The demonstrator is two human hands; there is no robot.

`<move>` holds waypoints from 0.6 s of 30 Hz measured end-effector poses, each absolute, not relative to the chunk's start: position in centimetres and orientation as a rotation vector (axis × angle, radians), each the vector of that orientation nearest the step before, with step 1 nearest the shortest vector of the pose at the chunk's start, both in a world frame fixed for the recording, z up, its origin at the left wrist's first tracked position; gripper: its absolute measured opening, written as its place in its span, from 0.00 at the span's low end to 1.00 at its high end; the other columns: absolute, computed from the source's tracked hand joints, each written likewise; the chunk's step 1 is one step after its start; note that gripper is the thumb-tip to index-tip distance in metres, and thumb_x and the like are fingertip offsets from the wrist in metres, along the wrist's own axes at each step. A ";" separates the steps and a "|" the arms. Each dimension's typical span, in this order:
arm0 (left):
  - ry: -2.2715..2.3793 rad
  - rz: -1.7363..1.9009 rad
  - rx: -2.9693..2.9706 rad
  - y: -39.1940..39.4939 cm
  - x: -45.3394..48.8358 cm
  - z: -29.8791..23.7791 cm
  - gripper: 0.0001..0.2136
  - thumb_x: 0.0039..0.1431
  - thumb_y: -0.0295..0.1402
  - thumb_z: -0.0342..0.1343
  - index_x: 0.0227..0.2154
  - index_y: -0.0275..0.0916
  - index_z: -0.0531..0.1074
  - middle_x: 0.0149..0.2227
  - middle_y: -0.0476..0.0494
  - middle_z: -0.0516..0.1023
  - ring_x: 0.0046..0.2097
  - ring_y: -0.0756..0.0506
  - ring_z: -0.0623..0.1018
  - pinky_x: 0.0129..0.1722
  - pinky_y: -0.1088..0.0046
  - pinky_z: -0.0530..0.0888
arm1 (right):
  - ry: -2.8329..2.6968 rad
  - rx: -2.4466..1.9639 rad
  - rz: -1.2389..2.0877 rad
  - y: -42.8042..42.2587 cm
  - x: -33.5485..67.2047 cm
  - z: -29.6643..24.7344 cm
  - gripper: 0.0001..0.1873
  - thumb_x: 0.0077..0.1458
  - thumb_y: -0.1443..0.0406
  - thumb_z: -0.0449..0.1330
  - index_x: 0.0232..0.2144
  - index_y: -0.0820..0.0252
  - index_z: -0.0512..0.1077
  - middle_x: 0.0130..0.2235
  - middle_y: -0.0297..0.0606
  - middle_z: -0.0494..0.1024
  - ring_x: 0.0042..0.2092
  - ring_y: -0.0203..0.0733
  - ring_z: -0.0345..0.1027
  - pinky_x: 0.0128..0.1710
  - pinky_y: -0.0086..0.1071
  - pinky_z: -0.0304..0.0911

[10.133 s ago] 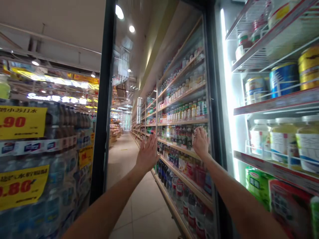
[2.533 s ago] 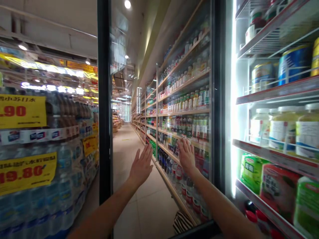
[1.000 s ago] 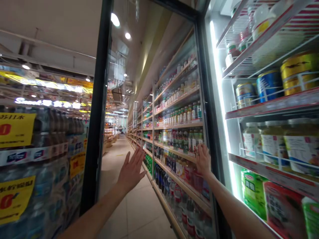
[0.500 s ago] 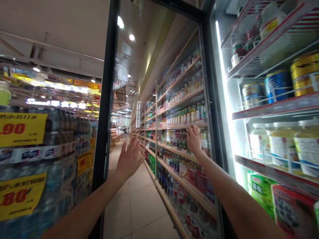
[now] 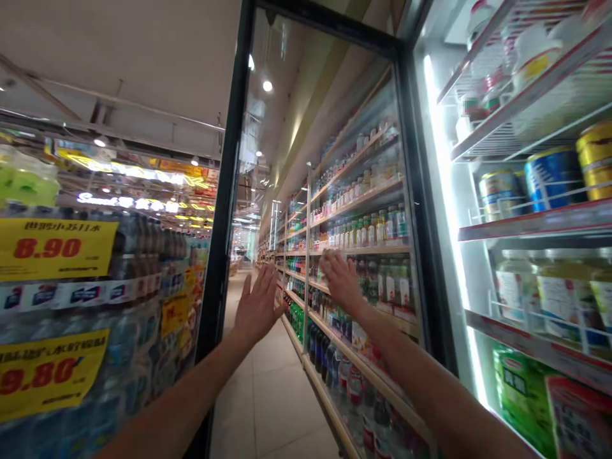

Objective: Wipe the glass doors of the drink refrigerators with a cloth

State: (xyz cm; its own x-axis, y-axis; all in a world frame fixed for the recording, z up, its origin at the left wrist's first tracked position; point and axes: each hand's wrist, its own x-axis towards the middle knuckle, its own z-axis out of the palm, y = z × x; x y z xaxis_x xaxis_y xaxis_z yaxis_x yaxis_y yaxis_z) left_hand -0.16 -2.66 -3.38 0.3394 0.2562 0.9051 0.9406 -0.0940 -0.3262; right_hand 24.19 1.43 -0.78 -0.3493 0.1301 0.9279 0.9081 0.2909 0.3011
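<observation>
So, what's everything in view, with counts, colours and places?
Black-framed glass door: one, black and clear, centre
Lit wire-shelved cooler: one, white, right
White-labelled bottles: several, pale yellow, cooler
Large round can: one, blue, cooler
Stacked round cans: two, gold, beside it
Printed packages: at least two, green and red, lower right
Rectangular price signs: several, yellow, left
Stacked plastic bottles: many, dark and clear, left
Long wooden shelves: several, brown, seen in glass
Ceiling lamps: several, white, overhead
Tiled floor: one, beige, lower middle
Left hand: one, bare, before glass
Right hand: one, bare, blurred, before glass
</observation>
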 end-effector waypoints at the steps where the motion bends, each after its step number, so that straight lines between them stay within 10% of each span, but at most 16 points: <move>1: -1.112 -0.843 -1.577 -2.6 -0.3 -3.4 0.31 0.55 0.44 0.47 0.58 0.29 0.55 0.63 0.35 0.52 0.64 0.39 0.52 0.61 0.54 0.51 | -1.811 -0.878 -1.210 1.3 24.0 -1.0 0.27 0.54 0.71 0.48 0.56 0.52 0.60 0.61 0.36 0.58 0.63 0.45 0.43 0.60 0.48 0.39; 18: -1.137 -0.831 -1.516 -3.0 -3.0 -3.6 0.28 0.55 0.37 0.47 0.57 0.28 0.56 0.63 0.33 0.51 0.64 0.39 0.52 0.61 0.55 0.51 | -1.659 -1.030 -1.051 0.3 19.4 2.4 0.25 0.57 0.69 0.48 0.57 0.51 0.59 0.63 0.36 0.55 0.64 0.49 0.42 0.60 0.54 0.38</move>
